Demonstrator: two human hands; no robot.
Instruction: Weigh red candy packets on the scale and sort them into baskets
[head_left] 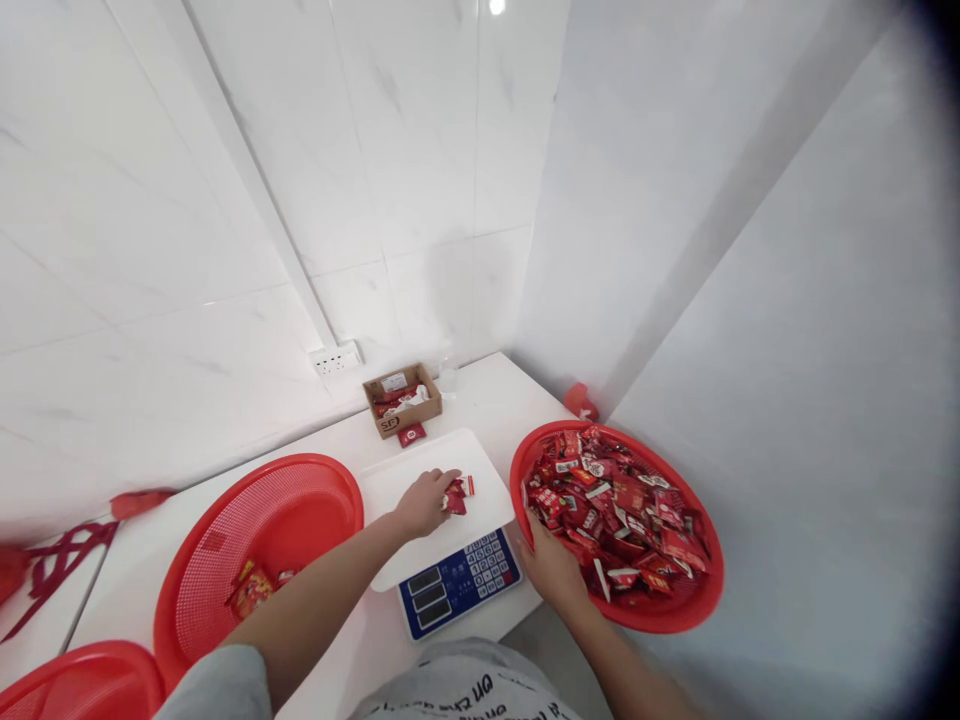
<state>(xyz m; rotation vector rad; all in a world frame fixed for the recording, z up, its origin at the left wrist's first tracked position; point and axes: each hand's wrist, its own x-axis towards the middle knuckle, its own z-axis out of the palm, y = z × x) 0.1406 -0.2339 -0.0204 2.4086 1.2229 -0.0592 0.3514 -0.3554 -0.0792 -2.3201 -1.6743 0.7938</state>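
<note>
My left hand (pixel 425 503) is over the white weighing pan of a digital scale (pixel 459 583). Its fingers are closed on a few small red packets (pixel 456 500), partly hidden by the fingertips. My right hand (pixel 551 560) grips the near left rim of a red plastic basket (pixel 709 610). That basket tilts and is heaped with red wrapped packets (pixel 619 510). Number keys and dark displays show on the blue panel at the front of the scale.
Left of the scale stands a second red basket (pixel 300 490) with a few packets inside. Part of another red basket (pixel 97 670) shows at lower left. A cardboard box (pixel 405 405) of packets sits near the wall, beside a loose red packet (pixel 412 435).
</note>
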